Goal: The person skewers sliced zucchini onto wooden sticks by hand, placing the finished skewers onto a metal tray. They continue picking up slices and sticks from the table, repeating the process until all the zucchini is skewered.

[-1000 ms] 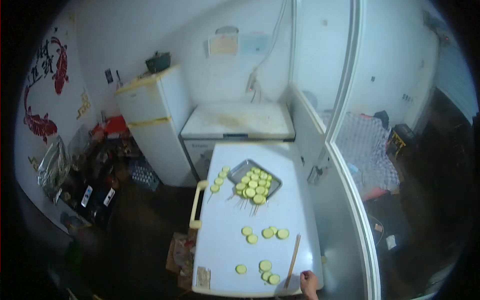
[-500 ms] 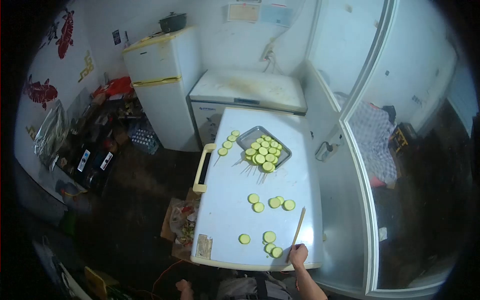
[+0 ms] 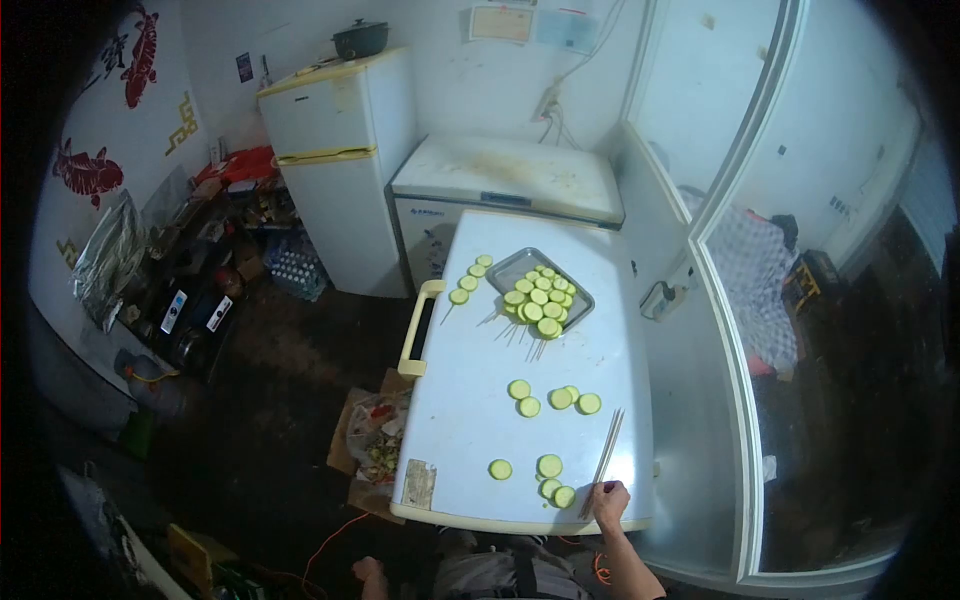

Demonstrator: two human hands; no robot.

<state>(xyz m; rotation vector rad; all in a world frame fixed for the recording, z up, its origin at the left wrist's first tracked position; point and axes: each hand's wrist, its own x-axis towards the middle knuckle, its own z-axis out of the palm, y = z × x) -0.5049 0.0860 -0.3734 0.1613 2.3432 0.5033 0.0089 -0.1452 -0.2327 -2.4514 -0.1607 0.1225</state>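
My right hand (image 3: 609, 503) is closed around the lower ends of a few thin bamboo skewers (image 3: 610, 448), which point away over the right edge of the white tabletop (image 3: 470, 430). My left hand (image 3: 369, 573) hangs below the near edge, off to the left, its fingers curled with nothing visible in them. Close to the right hand lie zucchini slices (image 3: 564, 496), with a single slice (image 3: 500, 469) farther left. More loose slices (image 3: 561, 399) form small groups mid-table. Skewered slices (image 3: 543, 300) are heaped on a metal tray (image 3: 512, 262); another skewer of slices (image 3: 468, 283) lies left of it.
A yellow handle (image 3: 417, 325) juts from the table's left side. Beyond stand a chest freezer (image 3: 510, 170) and a fridge (image 3: 335, 200). A box of scraps (image 3: 375, 445) sits on the floor at left. The glazed partition (image 3: 690, 400) borders the right side.
The skewers in my right hand have gone from a tight bundle to slightly spread sticks. The camera view has shifted a little. My left hand has stayed low.
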